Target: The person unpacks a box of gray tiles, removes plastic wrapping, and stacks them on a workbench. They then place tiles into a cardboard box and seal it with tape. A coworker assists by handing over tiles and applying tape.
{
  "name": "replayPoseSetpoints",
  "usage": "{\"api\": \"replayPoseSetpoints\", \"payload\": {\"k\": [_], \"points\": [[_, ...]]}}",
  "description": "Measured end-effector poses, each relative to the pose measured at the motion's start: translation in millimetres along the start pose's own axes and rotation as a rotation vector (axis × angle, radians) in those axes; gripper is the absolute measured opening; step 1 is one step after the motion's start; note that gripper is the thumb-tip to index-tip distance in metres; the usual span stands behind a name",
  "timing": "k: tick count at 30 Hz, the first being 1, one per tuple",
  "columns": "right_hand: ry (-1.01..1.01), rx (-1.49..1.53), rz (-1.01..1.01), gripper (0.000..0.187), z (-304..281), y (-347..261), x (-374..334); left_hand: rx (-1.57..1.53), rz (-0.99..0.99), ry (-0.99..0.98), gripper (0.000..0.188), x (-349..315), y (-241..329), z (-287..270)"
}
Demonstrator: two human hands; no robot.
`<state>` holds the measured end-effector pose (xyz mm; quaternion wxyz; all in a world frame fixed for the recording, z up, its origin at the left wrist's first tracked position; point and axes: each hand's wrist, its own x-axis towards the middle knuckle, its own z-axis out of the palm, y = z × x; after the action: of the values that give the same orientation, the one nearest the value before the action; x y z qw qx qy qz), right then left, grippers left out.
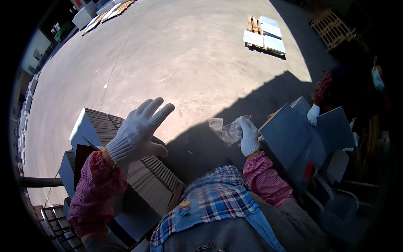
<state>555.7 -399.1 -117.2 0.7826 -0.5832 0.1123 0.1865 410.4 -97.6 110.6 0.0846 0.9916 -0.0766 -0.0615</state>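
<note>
My left hand (138, 133), in a white knit glove, is raised with its fingers spread and nothing in it. Below and beside it stand tightly packed rows of thin, pale-edged panels (147, 182). A crumpled sheet of clear plastic film (224, 129) hangs from my right hand (248, 135), also gloved in white, its fingers closed on the film's right end. Close to the right of that hand is a large blue-grey panel (284, 133), tilted and in shade. Pink checked sleeve covers reach to both of my wrists.
At the right, a co-worker's gloved hand (313, 114) touches another blue-grey panel (336, 128). A metal-framed chair (336, 197) stands at lower right. Farther off, a wooden pallet with pale sheets (264, 37) lies on the concrete floor (176, 59), and stacked pallets (331, 30) stand in shadow.
</note>
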Motion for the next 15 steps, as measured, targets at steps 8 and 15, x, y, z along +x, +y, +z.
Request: {"api": "replayPoseSetpoints", "payload": {"k": [8,15], "points": [[-0.027,-0.119,-0.093,0.027,-82.2,-24.2,-33.7,-0.225,0.399,-0.375,0.095,189.1,121.9,153.4],[0.207,-0.196,-0.049,0.022,-223.9,-17.8,-40.9,-0.072,0.643,-0.543,0.019,253.0,156.3,255.9]]}}
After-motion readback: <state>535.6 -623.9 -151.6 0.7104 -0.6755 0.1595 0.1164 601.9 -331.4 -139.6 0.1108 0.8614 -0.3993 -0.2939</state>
